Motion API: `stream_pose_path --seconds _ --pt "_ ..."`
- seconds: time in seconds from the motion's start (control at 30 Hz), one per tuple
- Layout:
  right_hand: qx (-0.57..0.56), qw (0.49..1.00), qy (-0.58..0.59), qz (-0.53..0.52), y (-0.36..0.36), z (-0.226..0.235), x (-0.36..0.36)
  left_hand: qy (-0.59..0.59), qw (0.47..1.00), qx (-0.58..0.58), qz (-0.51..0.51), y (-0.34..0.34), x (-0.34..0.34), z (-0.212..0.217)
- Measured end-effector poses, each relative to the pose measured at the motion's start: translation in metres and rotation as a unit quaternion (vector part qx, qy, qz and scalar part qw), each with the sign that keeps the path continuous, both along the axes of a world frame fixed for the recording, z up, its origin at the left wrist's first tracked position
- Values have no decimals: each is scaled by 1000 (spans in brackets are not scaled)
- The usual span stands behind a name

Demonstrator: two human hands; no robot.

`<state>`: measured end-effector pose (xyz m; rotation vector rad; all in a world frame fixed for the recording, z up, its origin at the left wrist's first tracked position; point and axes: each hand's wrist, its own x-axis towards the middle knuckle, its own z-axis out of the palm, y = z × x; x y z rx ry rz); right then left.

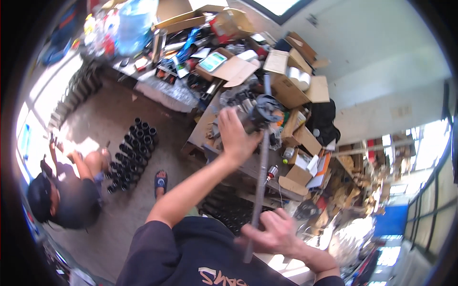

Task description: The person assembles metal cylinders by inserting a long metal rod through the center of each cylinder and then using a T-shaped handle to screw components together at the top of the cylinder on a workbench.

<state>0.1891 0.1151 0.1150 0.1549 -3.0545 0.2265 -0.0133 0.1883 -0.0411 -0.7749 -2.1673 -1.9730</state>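
A long grey metal bar [262, 183] runs from the workbench down toward my body. At its far part it passes a dark round metal head [266, 110], and a short length sticks out beyond. My right hand [273, 231] is wrapped round the bar near its near end. My left hand [233, 134] lies curved against a dark metal cylinder [249, 123] beside the round head, thumb toward the bar. The hand partly hides the cylinder, and motion blurs both.
Open cardboard boxes [281, 78], wrappings and tools crowd the workbench [202, 125]. Black tubes [133, 145] stand in rows on the floor at left. A person [67, 198] sits beyond them. More dark parts [226, 209] lie below the bench. A wall [377, 57] stands at right.
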Motion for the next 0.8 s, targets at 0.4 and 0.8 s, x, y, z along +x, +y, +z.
stream_pose_path --seconds 0.4,0.8 --pt "264 962 -22 -57 236 -88 -486 -600 474 253 -593 47 55 29" --pt "190 953 -95 -217 536 -41 -213 39 852 -422 -309 -66 -60 80"
